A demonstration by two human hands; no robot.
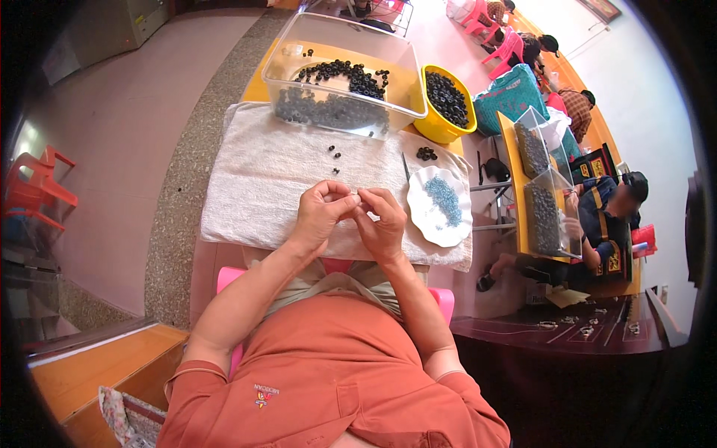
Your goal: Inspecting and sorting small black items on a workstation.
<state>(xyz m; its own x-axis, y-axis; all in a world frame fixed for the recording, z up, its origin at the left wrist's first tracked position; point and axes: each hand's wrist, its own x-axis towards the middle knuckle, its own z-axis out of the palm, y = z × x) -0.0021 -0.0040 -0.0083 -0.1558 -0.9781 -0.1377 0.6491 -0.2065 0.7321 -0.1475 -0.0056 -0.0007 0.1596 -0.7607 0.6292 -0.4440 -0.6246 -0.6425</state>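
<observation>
Above the white towel (250, 168), my left hand (320, 215) and my right hand (382, 224) meet at the fingertips. Both are closed in a pinch around something too small to make out between them. Just beyond my fingers lie a few loose small round black pieces (337, 155). Beside my right hand is a white scalloped plate (420, 222) holding a heap of tiny blue beads (444, 198). A thin dark stick-like tool (405, 166) lies by the plate's far edge, near a small cluster of black pieces (426, 153).
A clear plastic bin (358, 28) with many black round pieces stands at the far side, beside a yellow basket (442, 136) full of them. To the right, a person (597, 216) sits at a table with clear bins (554, 213). A red chair (37, 187) stands far left.
</observation>
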